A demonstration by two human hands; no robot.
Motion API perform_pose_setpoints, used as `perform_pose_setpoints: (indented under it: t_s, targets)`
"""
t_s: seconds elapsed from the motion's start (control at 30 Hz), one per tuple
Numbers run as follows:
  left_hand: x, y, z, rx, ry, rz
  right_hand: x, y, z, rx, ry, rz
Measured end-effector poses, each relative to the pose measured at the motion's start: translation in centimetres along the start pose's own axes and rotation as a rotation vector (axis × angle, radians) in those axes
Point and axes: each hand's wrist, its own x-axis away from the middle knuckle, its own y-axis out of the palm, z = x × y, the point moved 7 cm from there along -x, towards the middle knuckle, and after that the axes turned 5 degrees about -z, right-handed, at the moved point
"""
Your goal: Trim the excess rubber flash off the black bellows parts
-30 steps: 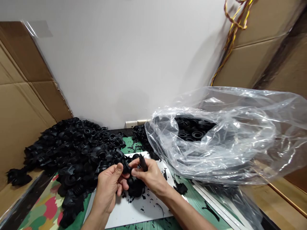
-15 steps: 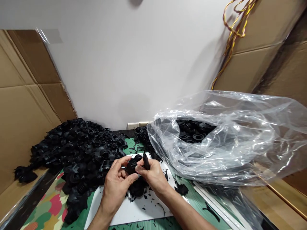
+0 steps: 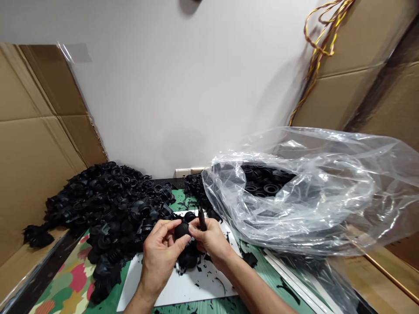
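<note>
Black round part (image 3: 181, 231) is up over the white board (image 3: 183, 291), pinched in the left hand (image 3: 159, 253). The right hand (image 3: 211, 240) touches it too, and also holds a thin dark tool (image 3: 202, 219). A moment ago the part's ridges showed more; now it seems turned, with a smoother side in reach.

Soft light leaves faint shadows (image 3: 183, 144) on the wall (image 3: 196, 78); the plastic bag (image 3: 310, 213) glints (white streaks).

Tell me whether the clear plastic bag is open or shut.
Open: the clear plastic bag has a gap in its folds, where black ringed parts show uncovered inside.
</note>
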Motion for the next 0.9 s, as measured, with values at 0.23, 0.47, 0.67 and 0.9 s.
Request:
perform_pose_setpoints:
  t_s: [0.23, 0.47, 0.67, 0.9]
  targets:
    - [0.1, -0.4, 0.3, -0.114, 0.095, 0.028, 1.4, -1.5, -4.2, 0.236, -0.343, 0.136]
    - [0.2, 0.0, -0.5, -0.124, -0.017, -0.064, 3.5, -2.0, -7.3, 0.405, -0.556, 0.085]
    - [0.2, 0.1, -1.5, 0.054, -0.199, -0.073, 2.4, -2.0, -5.3, 0.045, -0.334, -0.032]
    - [0.5, 0.8, -2.3, 0.273, -0.43, -0.071, 2.9, -0.5, -5.8, 0.11, -0.429, -0.114]
